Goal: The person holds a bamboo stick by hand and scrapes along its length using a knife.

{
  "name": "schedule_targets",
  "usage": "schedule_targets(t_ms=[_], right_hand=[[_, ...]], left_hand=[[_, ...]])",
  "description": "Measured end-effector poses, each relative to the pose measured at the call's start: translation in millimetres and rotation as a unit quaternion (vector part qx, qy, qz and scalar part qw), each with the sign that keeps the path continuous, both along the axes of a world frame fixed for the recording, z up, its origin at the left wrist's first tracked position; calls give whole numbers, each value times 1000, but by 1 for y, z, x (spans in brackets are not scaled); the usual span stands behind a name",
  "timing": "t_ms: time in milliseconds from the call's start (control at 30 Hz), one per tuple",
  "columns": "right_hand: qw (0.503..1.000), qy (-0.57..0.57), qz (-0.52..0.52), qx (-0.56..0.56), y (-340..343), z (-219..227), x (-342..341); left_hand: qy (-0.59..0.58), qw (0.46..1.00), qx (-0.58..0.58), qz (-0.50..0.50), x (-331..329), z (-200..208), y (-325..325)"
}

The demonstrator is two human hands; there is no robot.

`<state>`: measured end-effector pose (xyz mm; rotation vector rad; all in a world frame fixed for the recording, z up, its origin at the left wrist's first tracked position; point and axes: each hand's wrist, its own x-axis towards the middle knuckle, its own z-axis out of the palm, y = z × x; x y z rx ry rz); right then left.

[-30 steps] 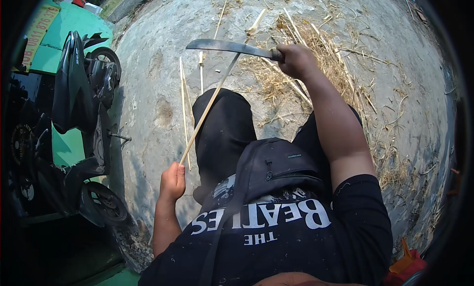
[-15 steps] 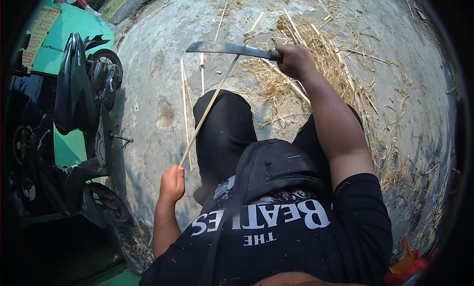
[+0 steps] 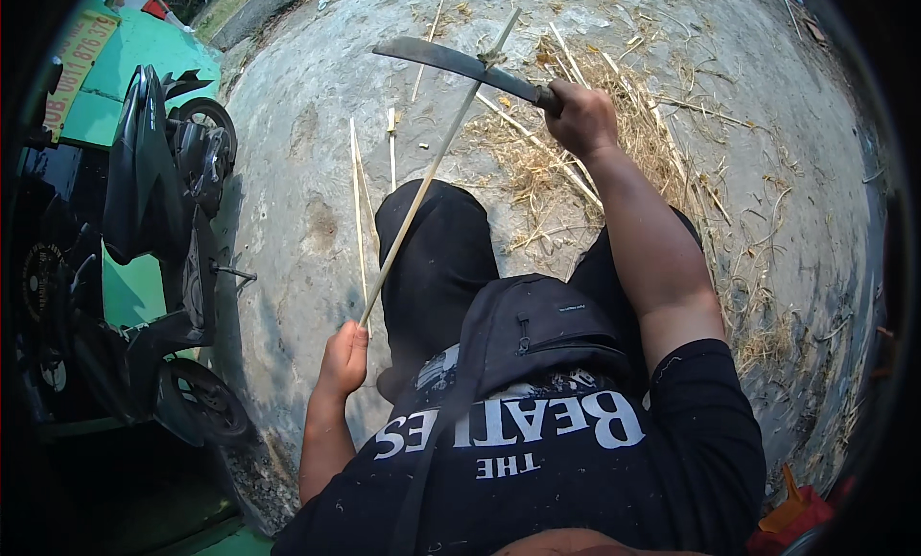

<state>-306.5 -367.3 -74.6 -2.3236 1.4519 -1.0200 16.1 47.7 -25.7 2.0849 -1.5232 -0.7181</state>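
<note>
My left hand [image 3: 342, 356] is closed around the near end of a long pale strip, likely bamboo [image 3: 422, 194], which slants up and away to the right over my left knee. In my right hand [image 3: 581, 118] is the dark handle of a machete [image 3: 451, 61], its long blade pointing left. The blade crosses the strip near its far end, where a small tuft of shavings [image 3: 492, 59] clings. Whether the edge is cutting into the strip cannot be made out.
A heap of straw-coloured shavings [image 3: 628, 105] covers the ground ahead to the right. Several thin strips [image 3: 359, 196] lie beyond my left knee. A black motorbike [image 3: 158, 211] stands at the left. Red and orange items [image 3: 794, 518] sit at the lower right.
The machete has moved farther out along the strip, its tip rising and its handle dropping slightly. My left hand has stayed nearly in place, holding the strip.
</note>
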Motion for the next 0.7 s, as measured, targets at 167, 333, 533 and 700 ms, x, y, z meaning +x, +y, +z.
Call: schedule_targets(t_ms=[167, 333, 533, 700], right_hand=[[991, 47, -17, -124, -5, -6, 5], [992, 56, 6, -115, 0, 1, 6], [985, 107, 106, -81, 17, 14, 12], [964, 102, 200, -141, 20, 16, 12]], left_hand=[[230, 966, 101, 53, 13, -4, 9], [453, 857, 209, 133, 8, 11, 1], [240, 961, 105, 87, 4, -8, 6], [-114, 993, 10, 22, -15, 15, -4]])
